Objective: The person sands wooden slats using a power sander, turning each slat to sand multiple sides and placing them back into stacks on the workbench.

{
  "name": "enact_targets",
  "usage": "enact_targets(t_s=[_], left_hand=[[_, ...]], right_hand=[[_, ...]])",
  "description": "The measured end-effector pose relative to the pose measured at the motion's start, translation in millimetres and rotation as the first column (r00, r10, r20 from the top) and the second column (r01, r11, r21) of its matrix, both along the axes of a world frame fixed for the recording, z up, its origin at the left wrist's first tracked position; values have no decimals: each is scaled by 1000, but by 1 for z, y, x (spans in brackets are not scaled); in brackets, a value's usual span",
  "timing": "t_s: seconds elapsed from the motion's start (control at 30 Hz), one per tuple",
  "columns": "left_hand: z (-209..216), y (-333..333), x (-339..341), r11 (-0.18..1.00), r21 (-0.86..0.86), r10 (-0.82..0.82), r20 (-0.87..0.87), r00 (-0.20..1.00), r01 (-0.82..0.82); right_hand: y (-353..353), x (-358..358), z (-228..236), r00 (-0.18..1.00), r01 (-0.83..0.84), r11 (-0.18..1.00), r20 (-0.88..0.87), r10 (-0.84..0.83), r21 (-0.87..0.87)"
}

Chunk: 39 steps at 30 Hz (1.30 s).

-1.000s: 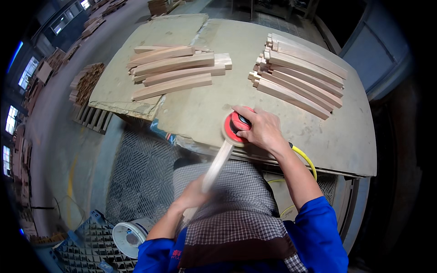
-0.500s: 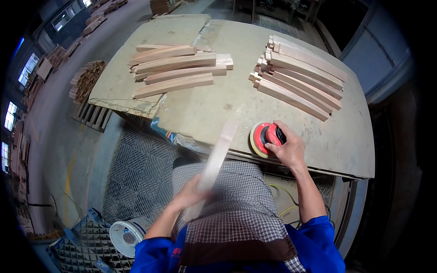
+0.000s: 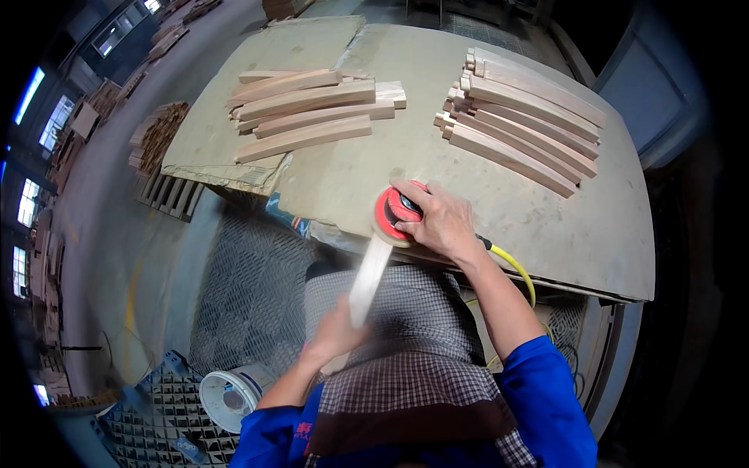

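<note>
My left hand [image 3: 336,335] is closed round the near part of a pale wooden bar [image 3: 369,282], which slants from my apron up to the table's front edge. My right hand [image 3: 442,221] grips a red round orbital sander [image 3: 388,218] from above. The sander's disc lies over the far end of the bar and hides that end. A yellow hose [image 3: 518,271] runs back from the sander past my right forearm. The bar and my left hand are slightly blurred.
On the worktable [image 3: 328,187] lie a stack of wooden bars [image 3: 308,105] at the left and another stack [image 3: 527,125] at the right. A white bucket [image 3: 226,399] stands low at the left, near a black crate [image 3: 152,425]. Beyond is a pallet of wood [image 3: 160,140].
My right hand has moved left with the sander, from the tabletop onto the bar's far end. The yellow hose has come into view above the table edge. My left hand still holds the bar.
</note>
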<state>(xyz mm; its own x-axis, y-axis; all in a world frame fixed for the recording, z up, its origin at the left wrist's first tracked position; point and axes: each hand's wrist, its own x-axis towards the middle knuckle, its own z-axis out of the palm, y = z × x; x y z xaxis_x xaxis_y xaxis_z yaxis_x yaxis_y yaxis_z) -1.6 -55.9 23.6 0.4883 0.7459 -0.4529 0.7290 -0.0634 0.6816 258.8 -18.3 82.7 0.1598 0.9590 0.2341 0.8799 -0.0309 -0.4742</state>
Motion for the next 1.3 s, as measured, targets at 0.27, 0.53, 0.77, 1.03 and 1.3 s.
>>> enact_targets(t_s=[0.27, 0.53, 0.77, 1.03, 1.3], left_hand=[[-10, 18, -16, 973, -229, 44, 351, 935, 40], [1, 18, -11, 968, -250, 75, 298, 952, 1], [11, 13, -7, 988, -148, 49, 110, 993, -33], [26, 23, -3, 973, -230, -5, 141, 990, 38], [-12, 24, -16, 967, -247, 30, 343, 939, 60]], right_hand=[[-7, 20, -15, 987, -43, 993, -148, 58, 106], [-27, -8, 0, 989, -135, 985, -50, 142, 109], [-9, -35, 29, 982, -161, 983, 83, 168, -84], [-41, -47, 11, 952, -302, 953, 54, 302, -11], [-72, 4, -8, 998, -68, 997, 3, 68, -34]])
